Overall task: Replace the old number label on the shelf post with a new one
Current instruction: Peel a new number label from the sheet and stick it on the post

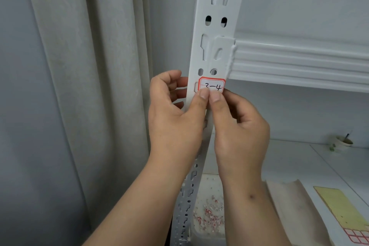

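Left hand (175,114) | right hand (239,126) | both thumbs pressing label (212,84) "3-4" onto post (216,26) | fingers curled

I noted white shelf post (214,50), punched slot pattern. Label (212,85) was white, red border, black handwriting. Curtain (89,66) was cream. Yellow sheet (337,203); red-white scraps (209,215).

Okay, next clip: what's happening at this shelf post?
A person is working on a red-bordered label marked "3-4" on the white shelf post, just below the shelf beam. Both thumbs press on the label's lower edge; the left hand also wraps its fingers round the post, and the right hand comes in from the other side. Whether it is being stuck on or peeled off cannot be told. Red-and-white scraps lie in a tray below.
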`<state>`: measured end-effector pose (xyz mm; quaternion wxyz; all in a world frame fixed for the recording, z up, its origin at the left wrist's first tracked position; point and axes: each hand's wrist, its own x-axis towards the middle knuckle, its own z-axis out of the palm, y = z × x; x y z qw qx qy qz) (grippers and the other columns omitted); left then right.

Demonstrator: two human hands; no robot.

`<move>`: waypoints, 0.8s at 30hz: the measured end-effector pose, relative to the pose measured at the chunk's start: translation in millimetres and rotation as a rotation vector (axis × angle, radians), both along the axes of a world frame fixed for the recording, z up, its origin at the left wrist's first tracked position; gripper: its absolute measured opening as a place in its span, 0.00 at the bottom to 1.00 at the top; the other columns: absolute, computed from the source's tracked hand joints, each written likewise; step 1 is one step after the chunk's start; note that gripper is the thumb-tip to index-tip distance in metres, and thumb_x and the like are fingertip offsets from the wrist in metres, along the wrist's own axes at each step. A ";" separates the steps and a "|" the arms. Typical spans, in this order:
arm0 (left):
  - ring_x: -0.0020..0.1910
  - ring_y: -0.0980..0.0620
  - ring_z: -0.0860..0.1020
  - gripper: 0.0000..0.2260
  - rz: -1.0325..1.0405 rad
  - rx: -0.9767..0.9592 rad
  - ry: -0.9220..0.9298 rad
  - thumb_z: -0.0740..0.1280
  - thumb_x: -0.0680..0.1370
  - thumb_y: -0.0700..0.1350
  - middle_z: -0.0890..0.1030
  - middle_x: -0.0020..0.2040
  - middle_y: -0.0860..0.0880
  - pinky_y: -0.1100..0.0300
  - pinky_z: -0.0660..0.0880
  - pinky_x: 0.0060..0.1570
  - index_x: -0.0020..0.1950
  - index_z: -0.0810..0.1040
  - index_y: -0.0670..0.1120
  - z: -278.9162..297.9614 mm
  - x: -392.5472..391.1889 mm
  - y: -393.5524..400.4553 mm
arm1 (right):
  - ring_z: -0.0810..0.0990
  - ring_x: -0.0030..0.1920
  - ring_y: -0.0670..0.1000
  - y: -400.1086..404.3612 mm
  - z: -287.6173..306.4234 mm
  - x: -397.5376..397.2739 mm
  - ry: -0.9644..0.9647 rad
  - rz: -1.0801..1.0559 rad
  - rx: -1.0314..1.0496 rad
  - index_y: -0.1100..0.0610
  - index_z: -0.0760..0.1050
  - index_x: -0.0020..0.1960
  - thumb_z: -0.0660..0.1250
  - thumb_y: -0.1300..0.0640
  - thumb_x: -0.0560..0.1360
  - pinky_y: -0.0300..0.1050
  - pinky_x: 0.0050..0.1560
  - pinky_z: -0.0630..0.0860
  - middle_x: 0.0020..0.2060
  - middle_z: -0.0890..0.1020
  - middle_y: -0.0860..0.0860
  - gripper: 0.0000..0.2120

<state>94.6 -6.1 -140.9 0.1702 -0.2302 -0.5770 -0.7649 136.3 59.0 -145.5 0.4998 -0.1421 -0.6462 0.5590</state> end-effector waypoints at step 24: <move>0.51 0.62 0.81 0.14 0.083 -0.051 0.041 0.73 0.76 0.43 0.81 0.48 0.62 0.59 0.78 0.54 0.51 0.72 0.59 -2.1 3.1 -2.1 | 0.81 0.47 0.42 -3.9 0.4 -2.3 -0.043 -0.121 0.146 0.48 0.81 0.49 0.65 0.44 0.73 0.34 0.46 0.75 0.44 0.84 0.44 0.11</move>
